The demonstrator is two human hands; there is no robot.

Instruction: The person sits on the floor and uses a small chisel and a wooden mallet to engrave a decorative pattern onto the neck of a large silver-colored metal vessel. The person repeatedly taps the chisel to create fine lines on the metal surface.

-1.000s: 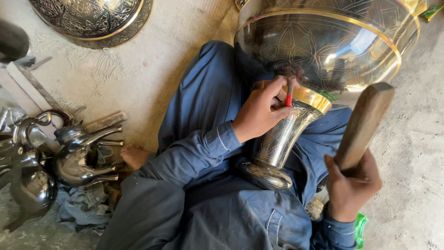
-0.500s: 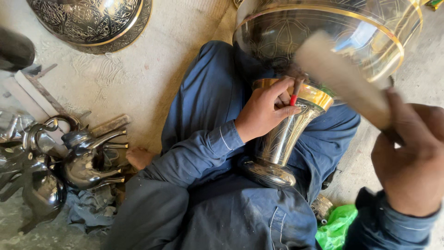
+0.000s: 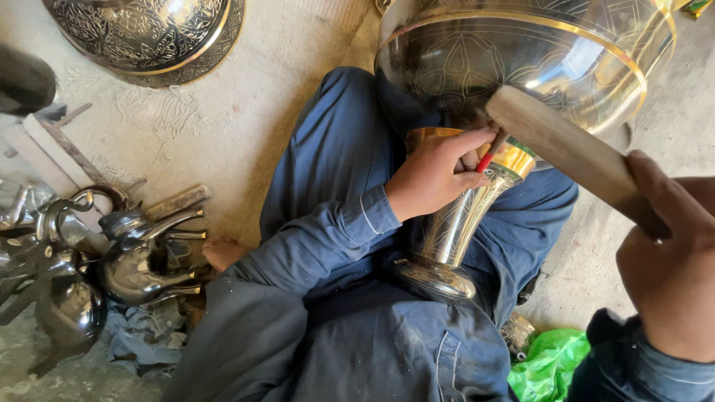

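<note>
Since half a second ago the wooden mallet (image 3: 566, 152) has come down a little, its pale head now just beside the red-tipped punch (image 3: 492, 154) and close against the underside of the engraved metal bowl (image 3: 521, 59); a second ago it was held low and upright, well away from the bowl. The right hand (image 3: 670, 260) is wrapped around the mallet's handle, fingers closed tightly on it, to the right of and below the bowl. The left hand (image 3: 436, 175) sits directly under the bowl at its neck, fingers pinched together around the punch, whose tip points up at the gold-banded collar (image 3: 514, 156) where bowl meets stem. The shiny fluted stem (image 3: 450, 223) runs down from the bowl and ends in a round foot (image 3: 436, 277) resting on the person's lap, on blue work trousers (image 3: 335, 149). Well to the left of the bowl, on the concrete floor (image 3: 246, 126), stands a cluster of small metal teapots (image 3: 130, 257) with curved spouts. Another engraved round dish (image 3: 149, 33) lies on the floor at the upper left, well apart from the bowl. A crumpled green plastic bag (image 3: 547, 365) lies below the bowl, beside the right sleeve.
</note>
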